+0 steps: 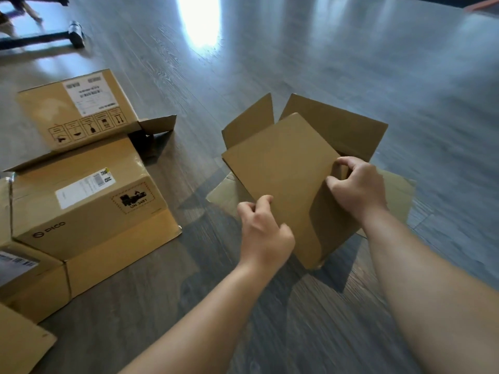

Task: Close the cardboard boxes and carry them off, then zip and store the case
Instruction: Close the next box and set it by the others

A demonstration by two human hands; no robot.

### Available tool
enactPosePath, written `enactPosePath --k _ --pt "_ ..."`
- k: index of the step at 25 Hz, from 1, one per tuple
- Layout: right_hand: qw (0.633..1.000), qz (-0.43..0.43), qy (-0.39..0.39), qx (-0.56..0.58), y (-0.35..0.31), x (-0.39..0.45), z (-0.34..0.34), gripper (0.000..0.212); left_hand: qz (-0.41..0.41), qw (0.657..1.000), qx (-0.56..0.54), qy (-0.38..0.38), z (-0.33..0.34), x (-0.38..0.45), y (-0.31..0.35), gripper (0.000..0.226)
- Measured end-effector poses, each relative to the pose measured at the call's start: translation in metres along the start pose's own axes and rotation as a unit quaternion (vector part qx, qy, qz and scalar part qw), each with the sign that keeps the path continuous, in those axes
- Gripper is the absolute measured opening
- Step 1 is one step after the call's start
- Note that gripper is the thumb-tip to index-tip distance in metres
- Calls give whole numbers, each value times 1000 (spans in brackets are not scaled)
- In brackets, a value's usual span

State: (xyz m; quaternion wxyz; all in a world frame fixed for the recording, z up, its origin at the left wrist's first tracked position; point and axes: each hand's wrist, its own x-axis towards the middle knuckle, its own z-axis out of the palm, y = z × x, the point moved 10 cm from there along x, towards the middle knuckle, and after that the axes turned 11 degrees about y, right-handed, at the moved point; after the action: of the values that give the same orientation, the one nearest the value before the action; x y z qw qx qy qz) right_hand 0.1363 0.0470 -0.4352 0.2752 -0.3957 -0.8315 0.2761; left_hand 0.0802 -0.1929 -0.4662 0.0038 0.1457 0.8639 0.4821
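Note:
A plain brown cardboard box (pixel 286 168) stands on the floor in the middle, its far flaps up and one large flap folded over the top. My left hand (pixel 263 228) grips the near left edge of that flap. My right hand (pixel 356 184) pinches the flap's right edge, fingers curled over it. Two more flaps lie flat on the floor under the box. Other boxes sit to the left: one with handling symbols (pixel 78 112) and one printed PICO (pixel 86 209). No case is in view.
More cardboard boxes (pixel 24 276) crowd the lower left corner. A black chair base with a castor (pixel 75 33) stands at the far left. Grey wood floor (pixel 351 63) with bright glare stretches beyond the box.

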Motion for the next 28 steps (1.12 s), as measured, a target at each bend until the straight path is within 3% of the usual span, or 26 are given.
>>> enactPosePath --k 4,7,9,15,21,28 --pt "985 37 -111 -129 50 -7 15 63 -47 990 30 -132 53 -21 -20 52" --pt "958 22 -202 -202 61 -26 44 78 -77 984 52 -152 60 -26 -38 36" --pt "948 26 -222 -225 62 -31 56 83 -81 984 52 -149 58 -23 -42 34" --pt "949 106 -32 -295 71 -33 19 61 55 977 123 -165 47 3 -24 20" --pt "937 219 -19 -273 100 -62 2 61 42 963 252 -84 13 81 -36 33" --pt "974 193 -9 -120 84 -58 15 45 23 907 316 -278 55 106 -52 85"
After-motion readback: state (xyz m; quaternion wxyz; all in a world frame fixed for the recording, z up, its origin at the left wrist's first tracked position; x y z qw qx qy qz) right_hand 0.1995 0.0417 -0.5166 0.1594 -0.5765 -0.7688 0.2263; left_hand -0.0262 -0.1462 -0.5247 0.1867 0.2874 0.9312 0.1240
